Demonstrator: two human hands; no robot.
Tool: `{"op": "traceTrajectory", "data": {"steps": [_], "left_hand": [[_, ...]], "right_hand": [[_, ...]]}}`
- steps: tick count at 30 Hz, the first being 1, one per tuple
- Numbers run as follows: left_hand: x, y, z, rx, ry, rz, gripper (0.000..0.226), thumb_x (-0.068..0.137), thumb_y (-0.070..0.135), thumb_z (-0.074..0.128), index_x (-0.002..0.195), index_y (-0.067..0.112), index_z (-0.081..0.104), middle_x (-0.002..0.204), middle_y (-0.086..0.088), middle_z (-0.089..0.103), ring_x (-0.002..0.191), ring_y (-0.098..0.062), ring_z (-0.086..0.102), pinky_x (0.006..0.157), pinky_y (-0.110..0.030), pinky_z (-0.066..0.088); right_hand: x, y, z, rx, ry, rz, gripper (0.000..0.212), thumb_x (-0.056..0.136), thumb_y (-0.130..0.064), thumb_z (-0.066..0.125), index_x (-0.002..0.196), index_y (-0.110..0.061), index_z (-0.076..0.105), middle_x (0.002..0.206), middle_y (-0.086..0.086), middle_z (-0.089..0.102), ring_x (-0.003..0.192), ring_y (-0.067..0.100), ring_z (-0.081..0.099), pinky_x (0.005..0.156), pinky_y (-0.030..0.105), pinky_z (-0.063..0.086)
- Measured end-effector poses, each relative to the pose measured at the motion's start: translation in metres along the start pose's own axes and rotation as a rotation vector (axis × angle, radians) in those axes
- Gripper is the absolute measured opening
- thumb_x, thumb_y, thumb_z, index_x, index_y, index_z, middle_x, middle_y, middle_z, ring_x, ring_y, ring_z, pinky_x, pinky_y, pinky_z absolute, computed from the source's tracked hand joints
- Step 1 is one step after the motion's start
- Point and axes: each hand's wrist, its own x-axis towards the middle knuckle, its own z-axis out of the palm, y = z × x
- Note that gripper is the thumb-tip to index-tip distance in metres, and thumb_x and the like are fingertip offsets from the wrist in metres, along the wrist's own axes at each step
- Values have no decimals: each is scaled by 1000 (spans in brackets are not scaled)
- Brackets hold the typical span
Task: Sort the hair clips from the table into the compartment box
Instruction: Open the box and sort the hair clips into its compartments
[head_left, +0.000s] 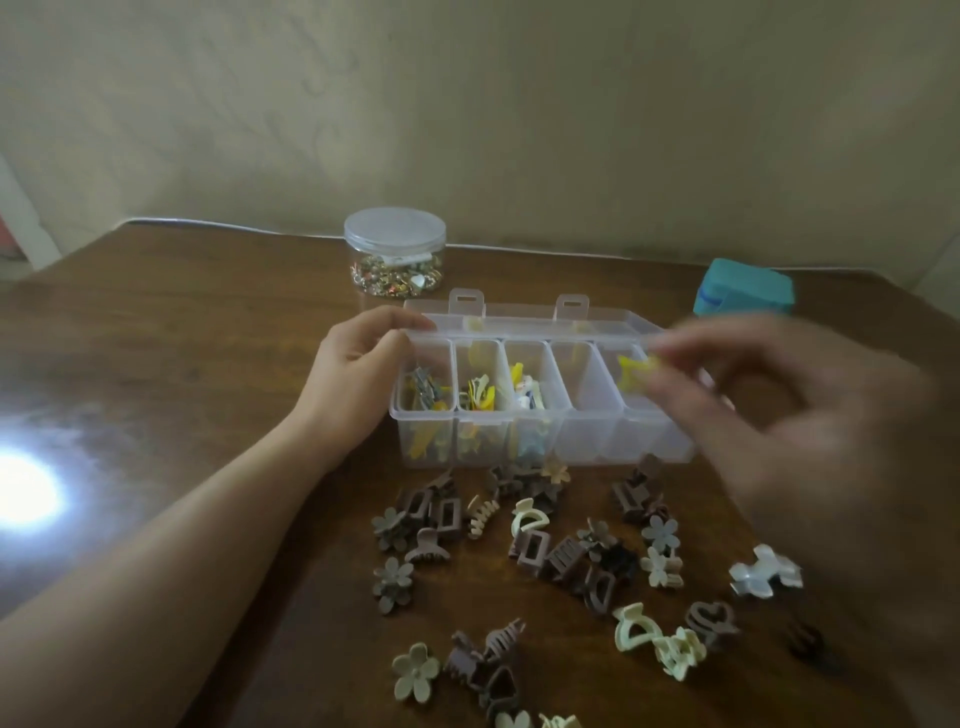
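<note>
A clear compartment box (587, 431) stands open in the middle of the wooden table. Its three left compartments hold yellow, white and grey clips; the two to the right look empty. My left hand (358, 374) grips the box's left end. My right hand (769, 415), blurred, pinches a yellow hair clip (636, 371) above the rightmost compartment. In front of the box lie several loose clips: brown claw clips (535, 553), flower clips (414, 672), cream clips (636, 626) and a white clip (763, 571).
A round clear jar (395, 254) with a lid, holding small shiny pieces, stands behind the box. A teal box (743, 288) sits at the back right. A bright light glare (26, 491) lies on the table's left side. A wall rises behind the table.
</note>
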Motion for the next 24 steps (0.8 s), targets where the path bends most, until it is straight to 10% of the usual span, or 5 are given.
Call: {"op": "traceTrajectory", "data": {"steps": [9,16,24], "left_hand": [[4,-7,-1,-13,19,31,27,92,5,52,99,20,73,86,16,76,86,1,68,69,-9,49],[6,-10,1,-48,17,33,30,78,20,48,93,25,73,86,12,76,88,-2,69,69,-12,49],[5,-9,1,-49,19,18,30,77,22,48,91,29,74,89,15,76,90,0,67,75,-20,48]], "right_hand": [[28,33,5,-51,-290,-22,9,83,-29,64,92,-31,64,81,-23,61,75,-4,57,62,5,42],[13,15,4,-139,-965,-163,44,72,-79,50,105,-50,52,90,-29,59,85,-11,54,68,10,39],[1,11,21,-220,-943,-301,26,80,-57,54,101,-42,53,86,-21,61,77,-1,57,58,22,48]]}}
